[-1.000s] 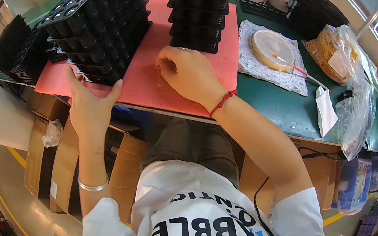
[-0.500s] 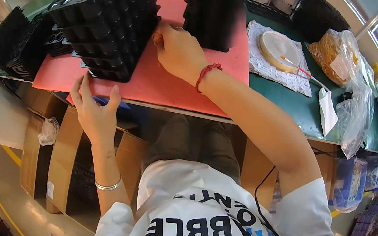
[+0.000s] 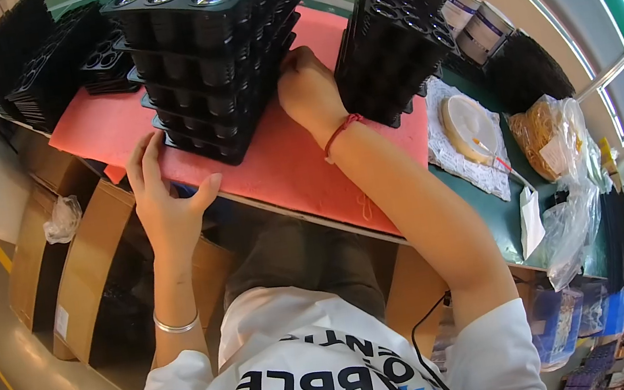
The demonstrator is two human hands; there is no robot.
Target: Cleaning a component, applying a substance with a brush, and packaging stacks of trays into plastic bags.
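Note:
A tall stack of black plastic trays (image 3: 183, 76) stands on a pink mat (image 3: 274, 164). Shiny silver round pieces sit in the cells of its top tray. My left hand (image 3: 165, 198) is at the stack's near left corner, fingertips at the lower tray edges, thumb spread away, nothing in the palm. On the stack's right side, my right hand (image 3: 308, 93) is closed with curled fingers beside the lower trays. What those fingers hold, if anything, is hidden. A second stack of black trays (image 3: 381, 61), leaning a little, stands just right of that hand.
More black trays (image 3: 52, 73) are piled at the far left. On the green table at right are a round white dish (image 3: 468, 121) on a cloth, a brush, a plastic bag (image 3: 552, 136) and cans (image 3: 482, 33). Cardboard boxes (image 3: 94, 262) stand under the table's left side.
My view has shifted, so the tray stacks appear lower and more to the right. The left thumb has spread wider. My right hand stays curled beside the stack.

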